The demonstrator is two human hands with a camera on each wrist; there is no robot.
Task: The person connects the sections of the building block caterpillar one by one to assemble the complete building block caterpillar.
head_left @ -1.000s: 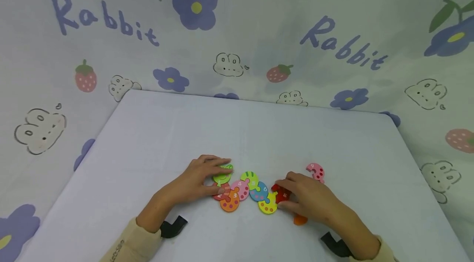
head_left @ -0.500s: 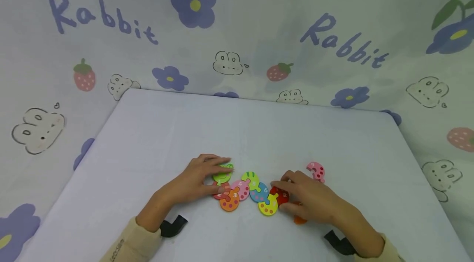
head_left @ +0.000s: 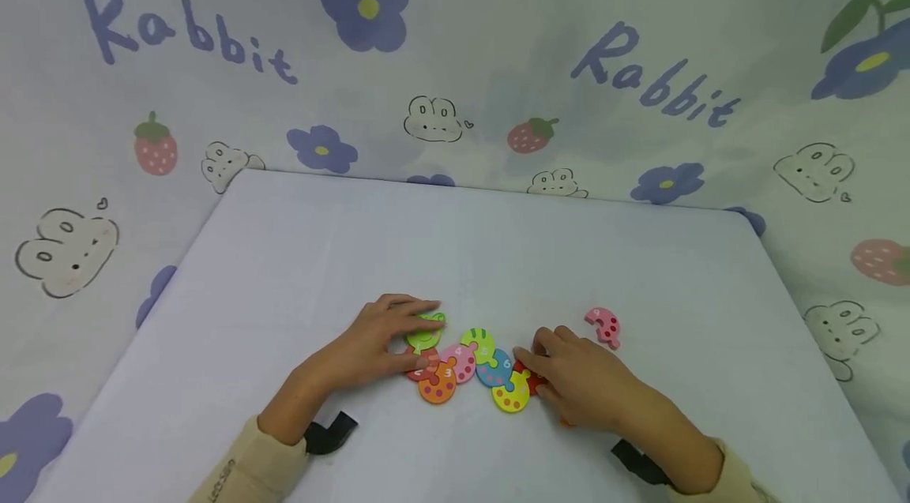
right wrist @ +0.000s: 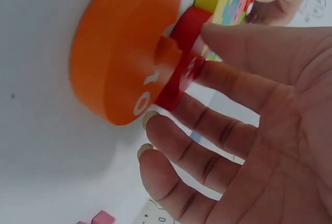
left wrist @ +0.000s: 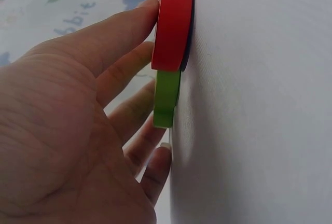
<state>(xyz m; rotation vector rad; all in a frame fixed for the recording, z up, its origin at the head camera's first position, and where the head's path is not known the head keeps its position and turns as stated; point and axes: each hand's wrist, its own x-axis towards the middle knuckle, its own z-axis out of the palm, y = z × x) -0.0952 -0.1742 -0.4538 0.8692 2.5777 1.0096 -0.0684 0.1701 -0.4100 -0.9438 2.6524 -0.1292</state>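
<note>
Numbered caterpillar puzzle pieces form a joined wavy chain on the table. My left hand (head_left: 377,339) rests on the chain's left end, fingers over the green face piece (head_left: 424,339) and thumb on the red piece (left wrist: 173,24) under it. At the other end, my right hand (head_left: 586,383) pinches the dark red piece (head_left: 532,381) marked 8 between thumb and fingers, beside the yellow piece (head_left: 510,397). An orange piece (right wrist: 122,53) marked 10 lies close by the red one in the right wrist view; in the head view the right hand mostly hides it.
A loose pink piece (head_left: 606,326) lies beyond the right hand. The white table (head_left: 455,250) ends at a printed cloth backdrop (head_left: 462,37). Black straps (head_left: 330,433) hang at both wrists.
The right hand has set the red piece against the yellow one and shifted slightly, now covering more of the red and orange pieces. The left hand has stayed in place.
</note>
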